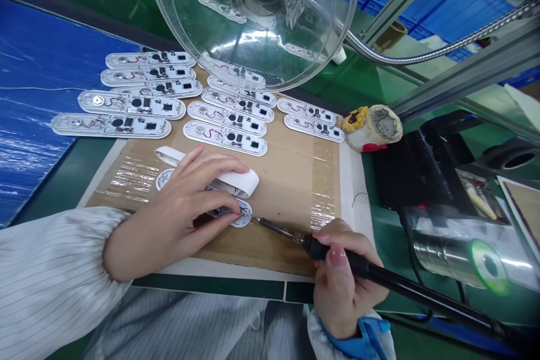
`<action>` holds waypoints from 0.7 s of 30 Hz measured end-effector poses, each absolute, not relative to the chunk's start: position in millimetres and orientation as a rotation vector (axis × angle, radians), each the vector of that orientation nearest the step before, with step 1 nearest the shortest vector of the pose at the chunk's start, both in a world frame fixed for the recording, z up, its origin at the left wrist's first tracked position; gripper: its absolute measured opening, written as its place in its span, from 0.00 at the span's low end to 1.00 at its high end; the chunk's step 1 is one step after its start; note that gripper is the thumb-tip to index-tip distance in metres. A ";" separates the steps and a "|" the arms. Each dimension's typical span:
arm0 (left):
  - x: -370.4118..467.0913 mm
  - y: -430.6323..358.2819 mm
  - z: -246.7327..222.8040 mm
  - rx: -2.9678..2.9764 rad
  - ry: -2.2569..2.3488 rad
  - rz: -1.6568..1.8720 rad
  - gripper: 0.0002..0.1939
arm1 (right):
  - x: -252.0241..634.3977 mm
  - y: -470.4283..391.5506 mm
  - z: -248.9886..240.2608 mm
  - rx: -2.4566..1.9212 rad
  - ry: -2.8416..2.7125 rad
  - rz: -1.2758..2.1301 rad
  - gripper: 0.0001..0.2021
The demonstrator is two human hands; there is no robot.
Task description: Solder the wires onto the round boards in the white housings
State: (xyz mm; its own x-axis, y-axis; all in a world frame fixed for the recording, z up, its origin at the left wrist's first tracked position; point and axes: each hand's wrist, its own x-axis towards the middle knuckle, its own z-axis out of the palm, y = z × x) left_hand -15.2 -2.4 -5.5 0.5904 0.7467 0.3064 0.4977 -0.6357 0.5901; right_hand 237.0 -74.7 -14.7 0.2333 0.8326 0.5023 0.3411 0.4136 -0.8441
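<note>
My right hand (343, 275) is closed around the black handle of a soldering iron (276, 228). The iron's tip points left and meets the edge of a small round circuit board (244, 218), or comes very near it. Over this board lies my left hand (181, 202), thumb and index fingertip pinched on a thin wire (242, 211) at the board. A curved white plastic strip (248, 183) stands beside its fingers, its other end showing past the knuckles. Part of another round white piece (163, 179) shows left of the hand. My fingers hide the middle of this assembly.
Long white housings with circuit boards (225, 138) lie in rows on the cardboard mat (291, 180). A clear round fume hood (253, 76) hangs above. On the right are a crusted tip-cleaning pot (383, 126), a black soldering station (405, 163) and a solder wire spool (447, 256).
</note>
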 end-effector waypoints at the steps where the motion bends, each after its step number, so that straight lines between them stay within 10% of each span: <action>1: -15.8 -2.1 -5.1 2.376 0.989 0.748 0.09 | 236.9 -75.0 -14.3 -1.172 -1.359 0.469 0.08; 21: -8.3 -1.0 4.1 2.370 1.047 0.655 0.09 | 236.1 -73.1 -17.2 -1.189 -1.461 0.479 0.07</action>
State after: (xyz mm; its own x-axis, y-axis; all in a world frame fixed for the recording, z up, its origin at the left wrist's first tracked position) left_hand -8.3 -1.0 4.1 0.5957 0.7682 0.2344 0.5466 -0.6016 0.5826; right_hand 236.1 -73.1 -17.2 0.1466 0.8568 0.4944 0.3977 0.4065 -0.8225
